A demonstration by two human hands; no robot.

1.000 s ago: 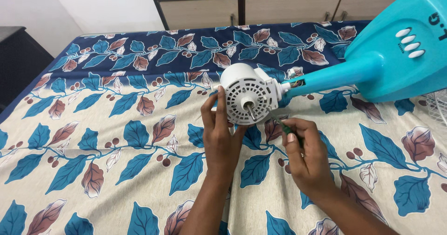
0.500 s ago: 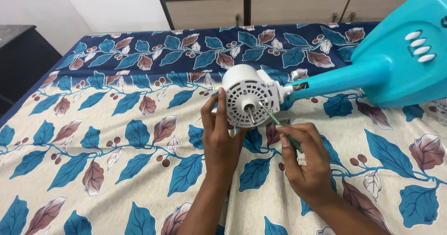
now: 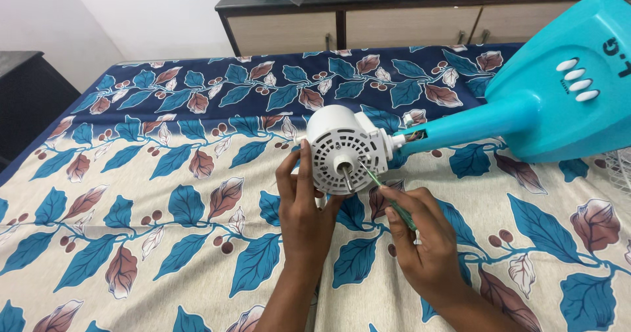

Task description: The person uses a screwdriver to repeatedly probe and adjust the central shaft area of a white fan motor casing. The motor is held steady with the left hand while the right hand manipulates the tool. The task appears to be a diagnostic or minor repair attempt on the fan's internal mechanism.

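White plastic motor housing (image 3: 343,149), likely rigid and light, sits gripped at its side by the left hand (image 3: 303,204). The right hand (image 3: 420,240) pinches a green-handled screwdriver (image 3: 388,197) against its face.

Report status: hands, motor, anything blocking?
Left hand grips white motor. Right hand holds screwdriver, tip at motor face. Nothing blocking.

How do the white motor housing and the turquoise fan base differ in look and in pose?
The motor housing is white, round and vented, with a metal shaft; the fan base is turquoise, broad and smooth, with white buttons. The left hand grips the housing while the right hand points a screwdriver at it; the base is untouched. Both lie on the leaf-patterned bedsheet.
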